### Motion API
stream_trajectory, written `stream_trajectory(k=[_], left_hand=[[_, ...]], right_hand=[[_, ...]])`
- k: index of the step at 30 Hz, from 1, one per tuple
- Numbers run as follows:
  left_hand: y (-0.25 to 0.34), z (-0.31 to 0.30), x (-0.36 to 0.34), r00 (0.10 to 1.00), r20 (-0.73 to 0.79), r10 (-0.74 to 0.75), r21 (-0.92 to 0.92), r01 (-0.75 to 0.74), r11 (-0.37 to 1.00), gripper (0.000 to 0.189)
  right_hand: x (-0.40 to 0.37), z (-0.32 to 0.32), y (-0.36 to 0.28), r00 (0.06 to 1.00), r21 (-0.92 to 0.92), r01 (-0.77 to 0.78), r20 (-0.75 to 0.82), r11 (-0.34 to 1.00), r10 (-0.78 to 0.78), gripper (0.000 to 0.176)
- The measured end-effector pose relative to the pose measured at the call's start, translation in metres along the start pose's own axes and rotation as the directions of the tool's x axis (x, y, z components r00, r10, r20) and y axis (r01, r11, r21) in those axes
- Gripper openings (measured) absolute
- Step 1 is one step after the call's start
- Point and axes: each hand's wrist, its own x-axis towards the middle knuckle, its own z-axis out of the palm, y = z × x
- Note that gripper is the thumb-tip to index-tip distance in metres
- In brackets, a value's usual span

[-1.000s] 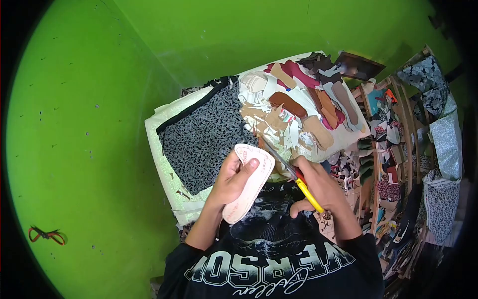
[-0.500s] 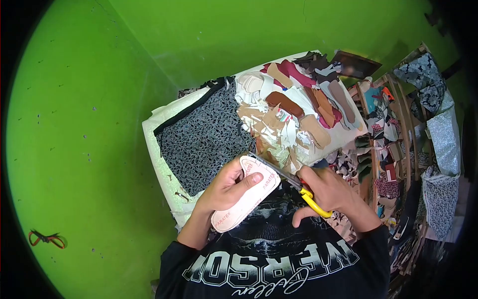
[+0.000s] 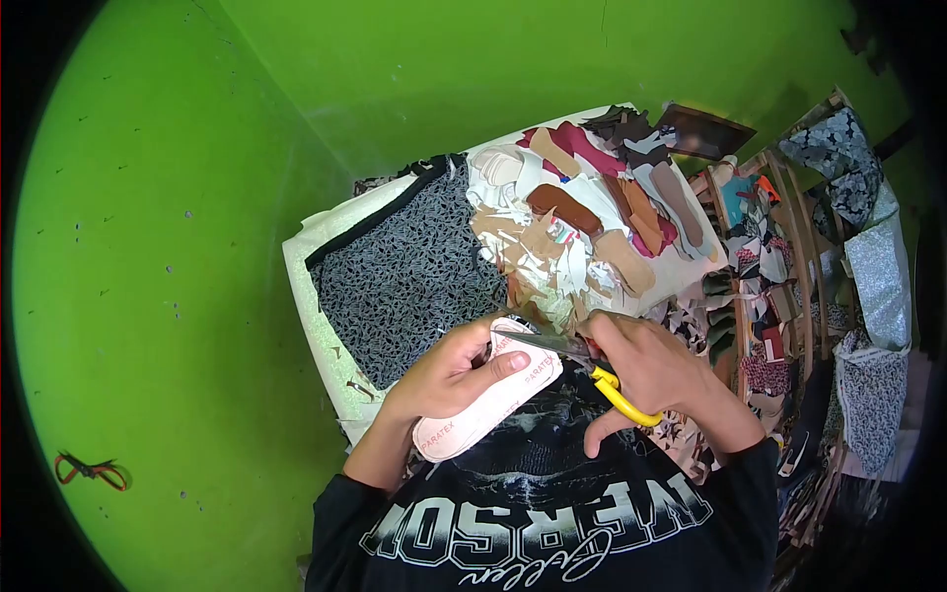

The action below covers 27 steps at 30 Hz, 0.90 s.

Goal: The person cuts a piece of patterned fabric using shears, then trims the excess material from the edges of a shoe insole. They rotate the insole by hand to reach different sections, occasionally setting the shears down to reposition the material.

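Note:
A pale insole-shaped piece [image 3: 483, 403] printed with red PARATEX lettering is pinched in my left hand [image 3: 456, 372], the thumb lying on top of it. My right hand [image 3: 651, 367] is closed around the yellow handles of a pair of scissors [image 3: 619, 398], its thumb pointing down. The scissors' metal blades reach left across the upper end of the piece, near my left fingertips. Whether the blades are fully closed is hard to tell.
Behind my hands, a table [image 3: 323, 229] bears a black-and-grey patterned cloth [image 3: 404, 266], white scraps [image 3: 572, 266] and brown sole-shaped pieces [image 3: 564, 205]. On the right, a wooden rack [image 3: 811, 247] holds more scraps and fabric. Green walls stand left and behind.
The scissors' blades have turned flatter and now lie over the top of the piece. The piece's upper end has shifted slightly right and down. My right hand has moved slightly.

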Motion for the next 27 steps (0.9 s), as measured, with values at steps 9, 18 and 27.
stream_trajectory(k=[9,18,27], left_hand=[[-0.006,-0.002,-0.002,0.998,-0.062,-0.030,-0.042,0.027,0.999,0.021],[-0.088,-0.037,0.027,0.879,-0.446,-0.167,-0.327,0.014,0.945,0.030],[-0.181,-0.057,0.018,0.946,-0.261,-0.192,-0.860,-0.138,0.491,0.056]], right_hand=[[-0.009,0.011,0.015,0.992,0.152,-0.119,-0.024,0.981,0.124,0.089],[0.024,0.111,0.119,0.809,0.143,-0.561,-0.115,0.815,0.577,0.066],[0.043,0.297,0.211,0.848,0.029,-0.455,-0.290,0.890,0.444,0.052]])
